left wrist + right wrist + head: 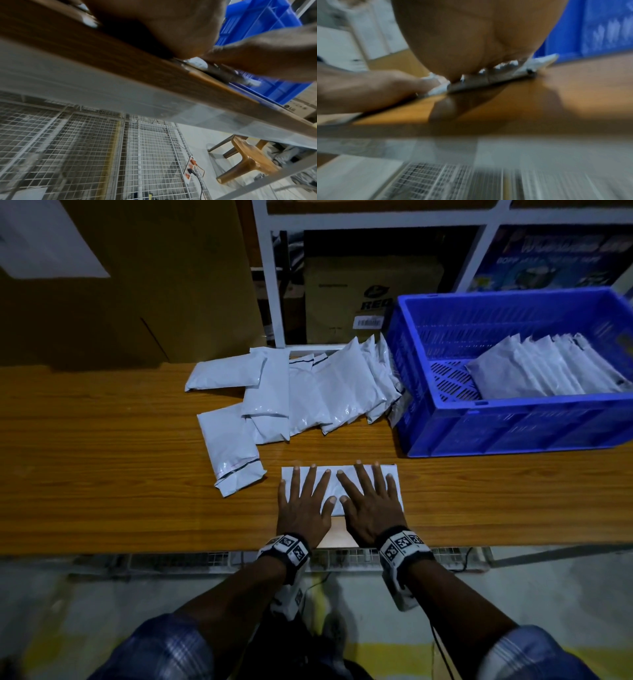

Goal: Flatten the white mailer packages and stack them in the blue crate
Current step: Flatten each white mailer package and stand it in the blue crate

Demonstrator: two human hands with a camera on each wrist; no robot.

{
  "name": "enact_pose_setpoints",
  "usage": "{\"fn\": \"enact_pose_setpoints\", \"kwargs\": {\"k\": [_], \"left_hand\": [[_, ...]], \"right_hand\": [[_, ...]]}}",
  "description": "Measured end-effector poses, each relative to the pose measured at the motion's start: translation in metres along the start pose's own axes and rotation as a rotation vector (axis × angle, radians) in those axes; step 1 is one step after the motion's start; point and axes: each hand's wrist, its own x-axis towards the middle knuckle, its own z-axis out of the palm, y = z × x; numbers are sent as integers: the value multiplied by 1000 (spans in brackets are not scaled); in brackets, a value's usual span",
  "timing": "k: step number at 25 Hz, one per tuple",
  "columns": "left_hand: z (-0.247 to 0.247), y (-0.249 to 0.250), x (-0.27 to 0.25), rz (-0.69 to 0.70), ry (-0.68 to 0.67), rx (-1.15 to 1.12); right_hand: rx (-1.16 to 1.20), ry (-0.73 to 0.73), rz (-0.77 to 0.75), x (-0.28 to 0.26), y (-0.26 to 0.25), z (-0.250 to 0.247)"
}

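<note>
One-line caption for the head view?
Both hands, left and right, press a white mailer flat beside the blue crate.

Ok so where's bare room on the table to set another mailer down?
Bare wood lies left of the loose mailer pile, and right of both hands, in front of the blue crate. Crowded: the pile against the crate's left wall, and the pressed mailer.

In the upper middle of the head view, a brown carton (359,299) reads "RED" under a logo. At the right edge of the left wrist view, a cardboard box (302,104) shows "LG".
</note>
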Motion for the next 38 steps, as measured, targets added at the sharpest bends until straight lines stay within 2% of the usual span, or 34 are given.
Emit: {"fn": "enact_pose_setpoints", "kwargs": {"k": [5, 9, 12, 18, 23, 26, 31, 38], "left_hand": [[2, -4, 0, 28, -9, -18], [-4, -6, -4, 120, 22, 20], [-1, -3, -8, 109, 18, -12], [-3, -6, -6, 107, -47, -25], [-9, -10, -5, 141, -92, -24], [-23, -17, 1, 175, -231, 24], [-38, -20, 4, 280, -205, 184], [-69, -10, 15, 284, -279, 202]], "right_hand": [[56, 2, 50, 2, 0, 15], [79, -14, 40, 6, 2, 12], [80, -19, 35, 6, 2, 12], [79, -10, 39, 4, 0, 10], [70, -62, 49, 4, 0, 8], [81, -58, 57, 4, -1, 7], [167, -98, 56, 2, -1, -1], [122, -191, -20, 4, 9, -20]]}}
